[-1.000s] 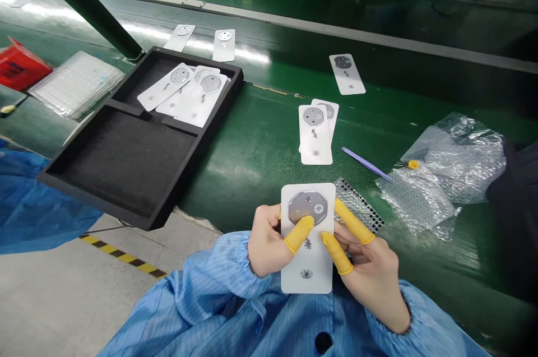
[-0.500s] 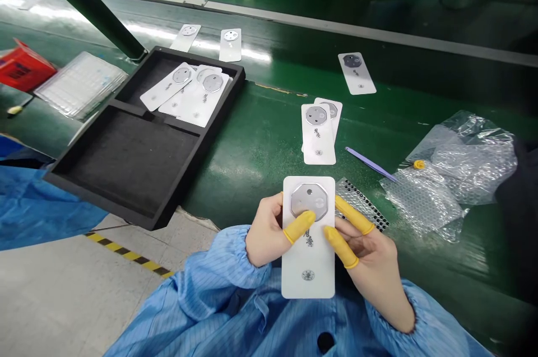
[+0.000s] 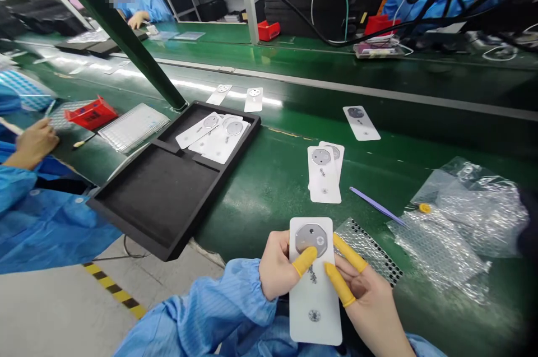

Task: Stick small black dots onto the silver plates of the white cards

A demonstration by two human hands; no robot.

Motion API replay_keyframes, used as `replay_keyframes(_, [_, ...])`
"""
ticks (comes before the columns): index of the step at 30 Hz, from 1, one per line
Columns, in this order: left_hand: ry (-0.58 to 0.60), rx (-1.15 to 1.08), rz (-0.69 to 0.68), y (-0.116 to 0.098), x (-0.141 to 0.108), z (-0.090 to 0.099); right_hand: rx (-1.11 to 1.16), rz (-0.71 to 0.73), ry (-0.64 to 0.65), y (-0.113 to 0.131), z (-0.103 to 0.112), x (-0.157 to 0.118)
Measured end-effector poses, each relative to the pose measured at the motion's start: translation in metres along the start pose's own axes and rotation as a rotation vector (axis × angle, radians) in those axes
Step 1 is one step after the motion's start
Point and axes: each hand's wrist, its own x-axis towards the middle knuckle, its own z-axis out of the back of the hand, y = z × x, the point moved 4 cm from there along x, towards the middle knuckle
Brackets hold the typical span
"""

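A white phone back cover (image 3: 315, 301) with a grey octagonal camera plate is held upright in front of me. My left hand (image 3: 282, 267) grips it from the left, its yellow finger-cotted thumb pressing on the camera plate's lower edge. On the other side, my right hand (image 3: 365, 284) holds the cover's right edge between thumb and index finger, both in yellow finger cots. The fingers behind the cover are hidden. A sheet of small black round pieces (image 3: 372, 250) lies just beyond my right hand. Two overlapping phone back covers (image 3: 323, 183) rest on the green bench farther off.
Left of centre sits a black tray (image 3: 157, 194) with several covers in its far compartment. Purple tweezers (image 3: 376, 205) and bubble wrap (image 3: 445, 250) lie to the right. Another cover (image 3: 362, 124) lies farther back. A co-worker's hand (image 3: 36, 141) is beside a red bin (image 3: 93, 114).
The view has tilted up, so the bench appears lower and co-workers at the back and left now show. Both hands keep their hold on the cover, nearly unchanged.
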Motion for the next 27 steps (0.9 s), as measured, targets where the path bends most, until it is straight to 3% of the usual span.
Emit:
replay_keyframes(5, [0.012,0.098,0.056,-0.014,0.035,0.024,-0.057,0.046,0.088,0.007,-0.005,0.009])
replay_keyframes(9, [-0.156,0.136,-0.010,-0.038,0.082,0.070,-0.503,0.161,0.089,0.030,0.015,0.026])
replay_keyframes(12, [-0.303,0.125,-0.068,-0.051,0.104,0.099,-0.962,0.219,-0.010,0.068,0.042,0.069])
replay_keyframes(14, [-0.356,0.096,-0.093,-0.055,0.108,0.109,-1.190,0.155,-0.130,0.095,0.064,0.115])
replay_keyframes(17, [-0.369,0.034,-0.118,-0.058,0.103,0.111,-1.304,0.086,-0.310,0.127,0.094,0.191])
replay_keyframes(20, [-0.362,-0.031,-0.118,-0.059,0.095,0.108,-1.371,-0.014,-0.492,0.138,0.117,0.248])
replay_keyframes(24, [-0.337,-0.130,-0.075,-0.061,0.087,0.101,-1.402,-0.069,-0.561,0.132,0.138,0.284])
replay_keyframes(27, [-0.260,-0.221,-0.033,-0.067,0.078,0.091,-1.406,0.049,-0.489,0.133,0.151,0.295])
